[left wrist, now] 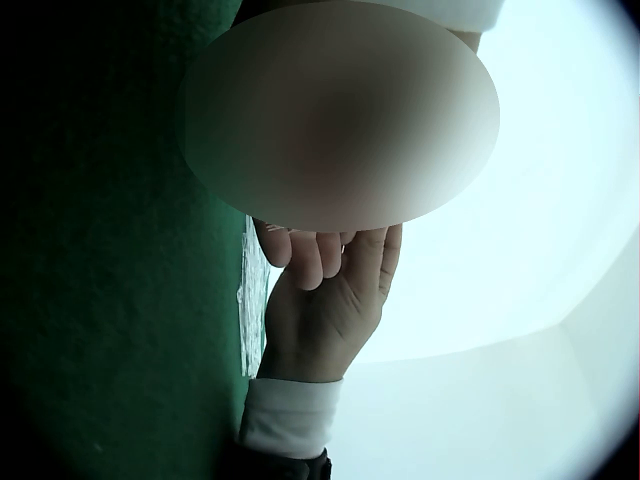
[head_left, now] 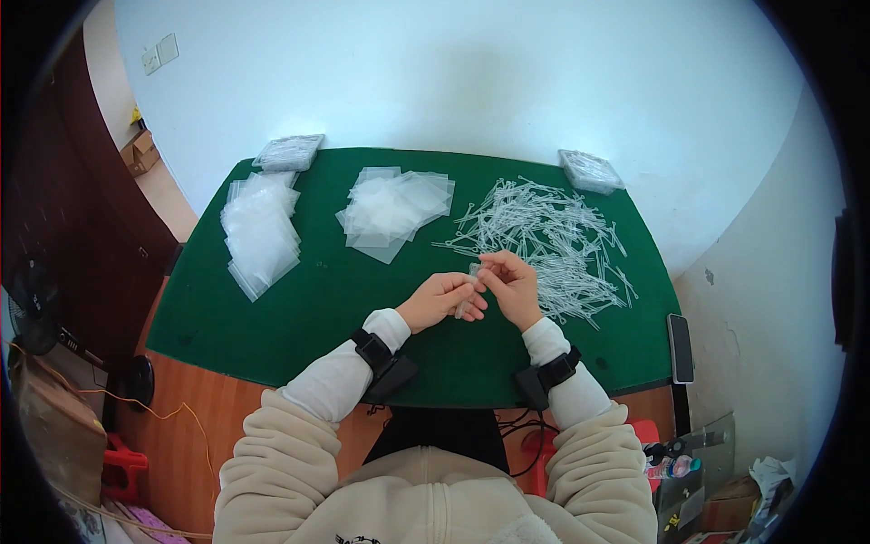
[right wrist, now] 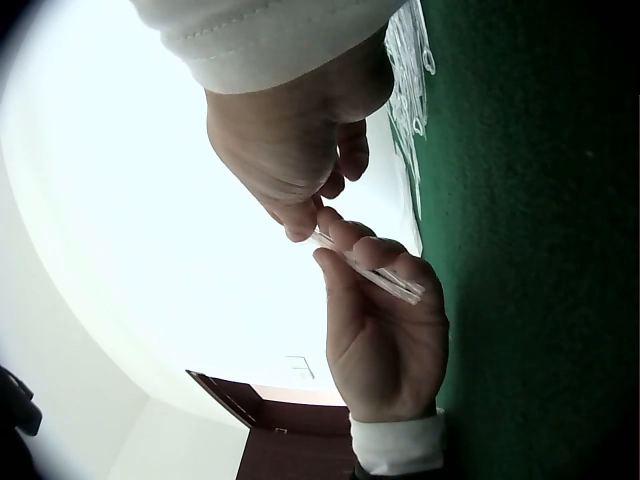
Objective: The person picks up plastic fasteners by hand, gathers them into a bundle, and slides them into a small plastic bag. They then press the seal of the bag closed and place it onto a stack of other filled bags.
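Above the front middle of the green table, the left hand (head_left: 444, 301) grips a small bundle of clear plastic sticks (right wrist: 385, 278), its fingers curled round them in the right wrist view. The right hand (head_left: 512, 288) meets it from the right, thumb and fingertips pinching the upper end of the bundle. Behind and right of the hands lies a loose heap of clear sticks with looped ends (head_left: 544, 227). In the left wrist view a blurred oval covers most of the left hand, and the right hand (left wrist: 325, 310) shows below it.
Clear bags lie in a middle pile (head_left: 394, 208) and a left pile (head_left: 260, 238) on the green table (head_left: 362, 335). Filled packs stand at the back left (head_left: 290, 153) and back right (head_left: 591, 171). A phone (head_left: 680, 349) lies at the right edge.
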`<state>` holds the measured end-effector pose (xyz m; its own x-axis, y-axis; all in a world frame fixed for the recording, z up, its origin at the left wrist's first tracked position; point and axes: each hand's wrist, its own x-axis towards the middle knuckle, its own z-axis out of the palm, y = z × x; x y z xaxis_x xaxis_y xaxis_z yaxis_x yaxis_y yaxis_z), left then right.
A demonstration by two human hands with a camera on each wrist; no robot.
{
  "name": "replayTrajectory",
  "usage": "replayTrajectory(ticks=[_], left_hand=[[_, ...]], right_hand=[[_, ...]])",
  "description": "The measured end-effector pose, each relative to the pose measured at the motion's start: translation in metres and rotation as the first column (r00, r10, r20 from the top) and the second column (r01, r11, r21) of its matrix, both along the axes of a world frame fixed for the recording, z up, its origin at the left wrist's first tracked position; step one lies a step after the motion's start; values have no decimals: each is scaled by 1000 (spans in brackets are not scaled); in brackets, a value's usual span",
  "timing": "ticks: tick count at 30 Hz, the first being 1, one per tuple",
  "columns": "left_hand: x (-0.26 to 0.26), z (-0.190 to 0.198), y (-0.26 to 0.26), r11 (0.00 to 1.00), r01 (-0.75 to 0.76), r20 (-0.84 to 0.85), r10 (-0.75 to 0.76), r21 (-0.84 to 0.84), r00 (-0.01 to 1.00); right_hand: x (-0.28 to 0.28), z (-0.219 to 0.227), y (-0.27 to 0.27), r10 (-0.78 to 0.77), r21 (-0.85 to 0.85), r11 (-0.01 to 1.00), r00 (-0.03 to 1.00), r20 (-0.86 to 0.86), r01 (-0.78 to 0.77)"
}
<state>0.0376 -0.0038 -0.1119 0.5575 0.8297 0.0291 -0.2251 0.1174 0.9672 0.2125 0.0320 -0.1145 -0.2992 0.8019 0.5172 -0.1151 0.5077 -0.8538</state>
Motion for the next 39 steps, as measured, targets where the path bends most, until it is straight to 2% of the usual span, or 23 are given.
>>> replayTrajectory(ticks=[3, 6, 7, 10, 14, 19, 22, 23, 26, 31, 35, 38, 39], left_hand=[[0, -4, 3, 1000, 0, -12, 1, 23, 1000], [0, -8, 5, 956, -71, -100, 103, 286, 990], [0, -9, 6, 956, -71, -100, 103, 285, 990], [-2, -10, 6, 825, -120, -246, 298, 552, 922], [-5, -9, 7, 860, -95, -338, 295, 501, 894], [-4, -8, 7, 877, -103, -322, 279, 469, 904], [-4, -8, 7, 879, -109, -307, 275, 464, 911], [-5, -9, 7, 879, -110, -306, 275, 464, 911], [-5, -11, 10, 873, -87, -288, 251, 480, 924], [-4, -8, 9, 887, -87, -254, 222, 454, 941], [-3, -6, 7, 939, -77, -207, 153, 336, 966], [-1, -11, 7, 991, -84, -76, 92, 101, 993], [-1, -10, 7, 991, -85, -75, 92, 102, 993]], right_hand=[[1, 1, -2, 6, -18, 1000, 999, 50, -6], [-1, 1, -3, 27, -88, 996, 999, 26, -25], [-2, 1, -4, 27, -88, 996, 999, 25, -25], [-3, 5, -7, 50, -157, 986, 999, -2, -50], [-2, 6, -8, 39, -114, 993, 993, 114, -26], [-3, 6, -11, -15, -31, 999, 984, 179, 21], [-3, 4, -9, -96, 79, 994, 966, 241, 79], [-3, 5, -10, -96, 79, 994, 966, 241, 79], [-6, 8, -12, -28, -71, 997, 995, 100, 35], [-6, 6, -11, 4, -141, 990, 999, 32, 1], [-3, 5, -8, -27, -173, 984, 997, 70, 39], [-3, 1, -4, -54, -148, 987, 994, 96, 68], [-3, 0, -4, -54, -147, 987, 994, 97, 68]])
